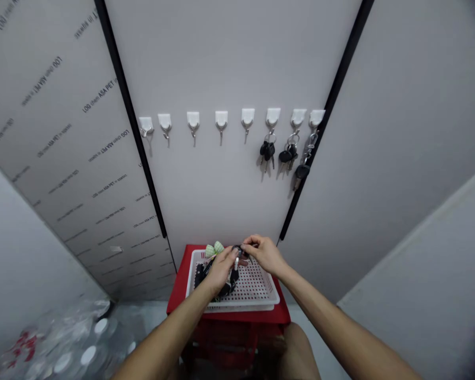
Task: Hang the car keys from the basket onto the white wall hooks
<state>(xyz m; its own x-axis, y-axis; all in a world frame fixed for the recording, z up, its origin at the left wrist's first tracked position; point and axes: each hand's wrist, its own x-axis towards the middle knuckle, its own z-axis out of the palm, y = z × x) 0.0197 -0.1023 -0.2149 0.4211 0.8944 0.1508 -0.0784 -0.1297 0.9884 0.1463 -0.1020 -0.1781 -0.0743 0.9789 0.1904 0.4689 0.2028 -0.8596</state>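
Note:
Both of my hands meet over a white perforated plastic basket (251, 287). My left hand (220, 270) is closed on a small key ring (237, 250) with dark and silvery parts; its details are too small to make out. The fingers of my right hand (263, 253) pinch the same ring from the right side. Below and beside my left hand, a pile of black keys and straps (229, 287) lies in the left part of the basket, partly hidden by the hand. A pale green checked bow (214, 248) shows at the basket's back left.
The basket stands on a red stool (178, 295) against the wall. A row of white adhesive hooks (221, 119) runs along the wall; bunches of keys (267, 150) hang from the three at the right. Wrapped clear bottles (89, 354) stand on the floor at lower left.

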